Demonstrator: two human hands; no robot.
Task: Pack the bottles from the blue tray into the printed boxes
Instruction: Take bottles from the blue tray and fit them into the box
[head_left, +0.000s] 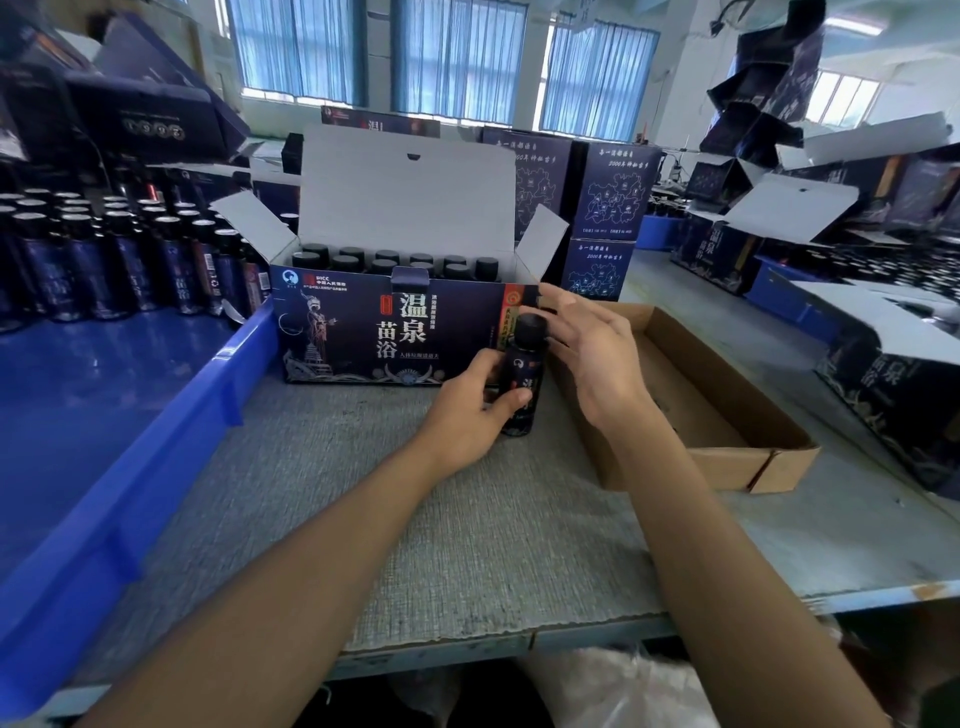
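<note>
Packing workshop: stacked printed boxes

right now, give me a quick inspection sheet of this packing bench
surface: grey textured mat on the bench, front edge worn.
job's things: blue tray at left, bottles standing at its far end; open printed box, lid up, rows of black caps inside; one bottle upright in front of it.
clutter: shallow brown cardboard tray at right.
hands: left hand grips the bottle; right hand open beside its cap.
cables: nothing seen on the bench.
surroundings: stacked printed boxes behind; windows with blue curtains.
</note>
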